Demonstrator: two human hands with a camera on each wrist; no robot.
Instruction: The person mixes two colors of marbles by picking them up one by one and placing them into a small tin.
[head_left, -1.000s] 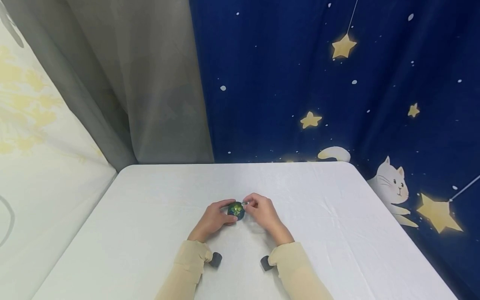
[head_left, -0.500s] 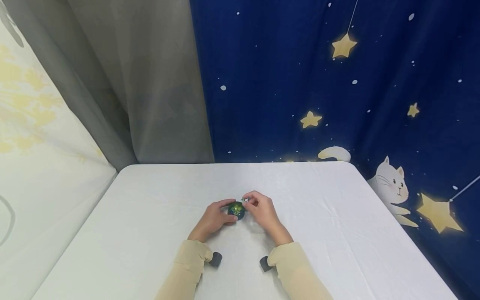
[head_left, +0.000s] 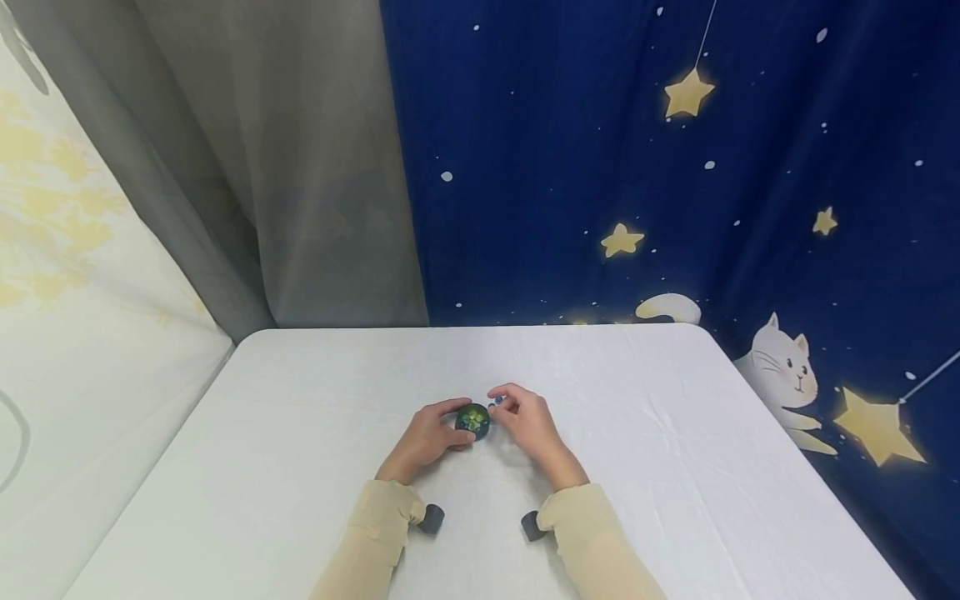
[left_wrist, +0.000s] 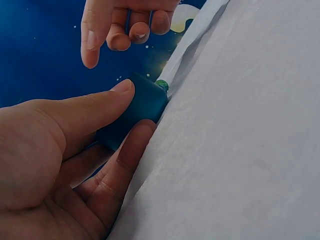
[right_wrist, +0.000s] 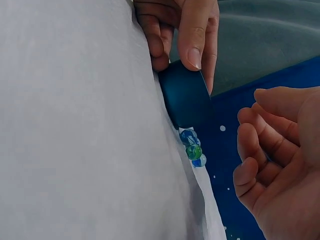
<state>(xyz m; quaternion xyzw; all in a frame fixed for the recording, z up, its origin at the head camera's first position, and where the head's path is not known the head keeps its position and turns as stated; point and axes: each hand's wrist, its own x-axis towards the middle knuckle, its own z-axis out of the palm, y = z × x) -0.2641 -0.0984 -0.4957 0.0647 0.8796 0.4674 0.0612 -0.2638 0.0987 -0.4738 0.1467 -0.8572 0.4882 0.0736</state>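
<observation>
My left hand holds a small dark teal round container, thumb on the near side and fingers around the far side. In the head view its open top shows green, yellow and blue glassy pieces, too small to make out singly. Right beside it on the white cloth lie several marbles, among them a green marble and a blue marble. Above these my right hand hovers with loosely bent fingers. The right wrist view shows nothing between its thumb and fingertips.
A white cloth covers the table. Behind its far edge hang a grey curtain and a navy curtain with stars. Black wrist devices protrude from both sleeves.
My right fingers shift slightly; a pale glint by their tips gives way to visible blue marbles beside the container. The left hand and container stay in place.
</observation>
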